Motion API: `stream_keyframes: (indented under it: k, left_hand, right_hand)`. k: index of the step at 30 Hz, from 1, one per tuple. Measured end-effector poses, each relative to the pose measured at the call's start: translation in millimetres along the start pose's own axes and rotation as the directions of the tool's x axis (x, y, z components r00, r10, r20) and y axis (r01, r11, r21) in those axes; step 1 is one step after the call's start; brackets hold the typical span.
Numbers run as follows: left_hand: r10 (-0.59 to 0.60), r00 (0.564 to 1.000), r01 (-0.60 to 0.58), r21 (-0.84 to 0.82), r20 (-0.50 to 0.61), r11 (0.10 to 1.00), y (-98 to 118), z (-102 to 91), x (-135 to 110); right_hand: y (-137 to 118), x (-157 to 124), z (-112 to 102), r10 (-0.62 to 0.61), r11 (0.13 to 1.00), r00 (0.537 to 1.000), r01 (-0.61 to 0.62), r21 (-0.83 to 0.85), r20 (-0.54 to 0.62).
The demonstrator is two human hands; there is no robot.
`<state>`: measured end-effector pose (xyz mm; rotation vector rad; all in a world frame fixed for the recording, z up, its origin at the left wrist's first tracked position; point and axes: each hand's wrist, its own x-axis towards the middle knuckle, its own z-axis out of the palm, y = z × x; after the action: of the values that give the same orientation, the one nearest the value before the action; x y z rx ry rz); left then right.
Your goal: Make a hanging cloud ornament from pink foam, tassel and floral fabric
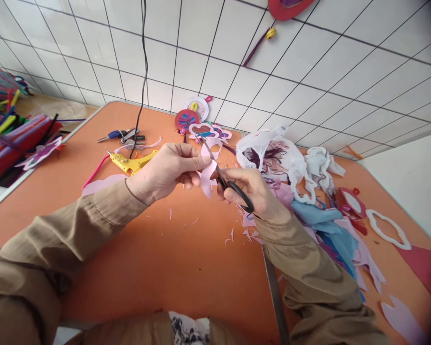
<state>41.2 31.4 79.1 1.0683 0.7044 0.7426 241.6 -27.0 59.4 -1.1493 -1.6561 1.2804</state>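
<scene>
Apparently trimming at frame centre, the left hand (174, 166) pinches pink paper (207, 179) while the right hand (253, 188) grips scissors (222, 181), the next snip likely needing steady turning.

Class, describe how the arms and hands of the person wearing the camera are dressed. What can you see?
Both arms wear long tan-brown sleeves, creased and loose; a stitched line shows near the cuff of the left sleeve, and the right sleeve matches in colour. The left hand and right hand are without gloves, and no rings or watch show.
</scene>
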Motion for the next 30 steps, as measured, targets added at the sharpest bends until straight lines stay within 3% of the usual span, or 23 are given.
stream_keyframes:
  k: [15, 30]
  left_hand:
    - [0.008, 1.000, -0.007, 0.035, -0.006, 0.999, 0, 0.0, 0]
    - [0.061, 0.997, -0.061, -0.007, -0.042, 0.998, -7, 5.2, -1]
  right_hand:
    - [0, 1, 4, 0.001, 1.000, 1.000, -0.001, -0.009, -0.023]
    - [6, 6, 2, -0.049, 0.999, 0.998, 0.049, 0.010, 0.037]
